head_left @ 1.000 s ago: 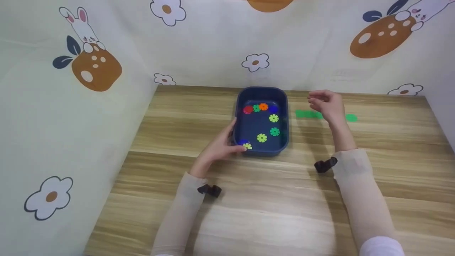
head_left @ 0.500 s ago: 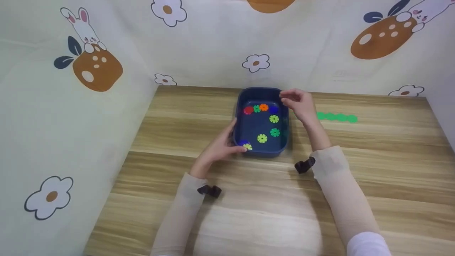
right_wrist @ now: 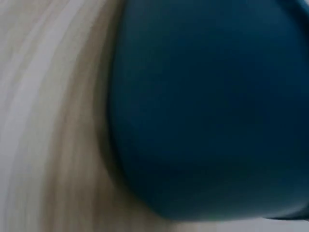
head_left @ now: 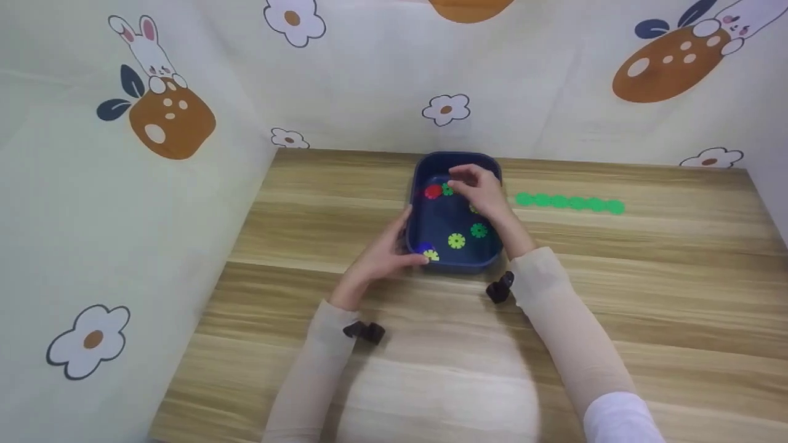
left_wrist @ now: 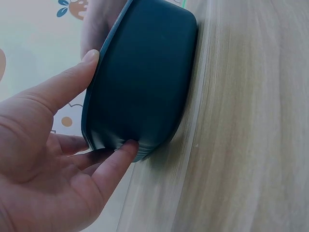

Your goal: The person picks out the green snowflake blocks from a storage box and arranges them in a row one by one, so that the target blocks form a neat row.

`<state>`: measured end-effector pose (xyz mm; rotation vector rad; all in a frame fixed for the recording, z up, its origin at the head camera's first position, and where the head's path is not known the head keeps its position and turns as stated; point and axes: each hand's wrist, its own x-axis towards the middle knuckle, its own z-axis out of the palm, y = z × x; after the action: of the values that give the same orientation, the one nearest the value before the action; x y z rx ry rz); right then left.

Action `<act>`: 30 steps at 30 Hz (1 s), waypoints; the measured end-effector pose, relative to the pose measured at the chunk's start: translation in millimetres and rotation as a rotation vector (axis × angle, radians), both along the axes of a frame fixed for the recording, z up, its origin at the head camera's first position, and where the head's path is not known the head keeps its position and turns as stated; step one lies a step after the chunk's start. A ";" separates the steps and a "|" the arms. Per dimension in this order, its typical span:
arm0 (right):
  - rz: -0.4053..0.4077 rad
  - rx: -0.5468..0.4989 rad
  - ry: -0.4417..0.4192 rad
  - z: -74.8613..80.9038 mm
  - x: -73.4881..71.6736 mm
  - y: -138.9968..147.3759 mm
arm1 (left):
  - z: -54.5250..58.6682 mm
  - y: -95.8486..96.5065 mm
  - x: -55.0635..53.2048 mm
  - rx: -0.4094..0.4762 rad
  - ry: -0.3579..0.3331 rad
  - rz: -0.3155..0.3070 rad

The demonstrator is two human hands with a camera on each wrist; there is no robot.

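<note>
A dark blue plastic bin (head_left: pixel 440 216) stands on the table with several flower-shaped plastic discs inside. My left hand (head_left: pixel 383 251) holds its near left corner. In the left wrist view the thumb lies at the rim and the fingers press the bin's wall (left_wrist: pixel 140 72). My right hand (head_left: pixel 481 191) reaches over the far part of the bin, fingers loosely bent, fingertips close to a green disc (head_left: pixel 447 189) and a red disc (head_left: pixel 433 191). Nothing shows between them. That hand hides some far discs. The bin's outer wall (right_wrist: pixel 207 111) fills most of the right wrist view.
A row of joined green discs (head_left: pixel 577 203) lies on the table right of the bin. Nearer in the bin are a lime disc (head_left: pixel 456 240), a teal-green disc (head_left: pixel 479 231) and a blue disc (head_left: pixel 425 247). A printed cloth wall (head_left: pixel 369 74) borders the wooden table (head_left: pixel 308 209).
My right hand has moved left from above the green row to inside the bin's outline, uncovering the whole row. The left hand keeps its hold on the corner.
</note>
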<state>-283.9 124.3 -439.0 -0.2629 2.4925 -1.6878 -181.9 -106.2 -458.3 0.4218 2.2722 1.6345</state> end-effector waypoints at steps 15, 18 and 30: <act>0.168 0.508 -0.017 -16.7 -4.5 -14.5 | 1.7 -0.4 -0.4 -0.001 -0.006 -0.006; 0.165 0.541 0.023 -17.5 -2.6 -16.0 | 1.7 -0.3 -0.2 -0.018 0.008 -0.002; 0.194 0.492 0.072 -18.6 -1.5 -14.5 | 1.9 0.6 -0.4 0.000 0.010 -0.005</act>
<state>-285.3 109.8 -457.6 -0.4953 2.7251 -0.9698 -182.3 -105.6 -456.5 0.4373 2.2765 1.6336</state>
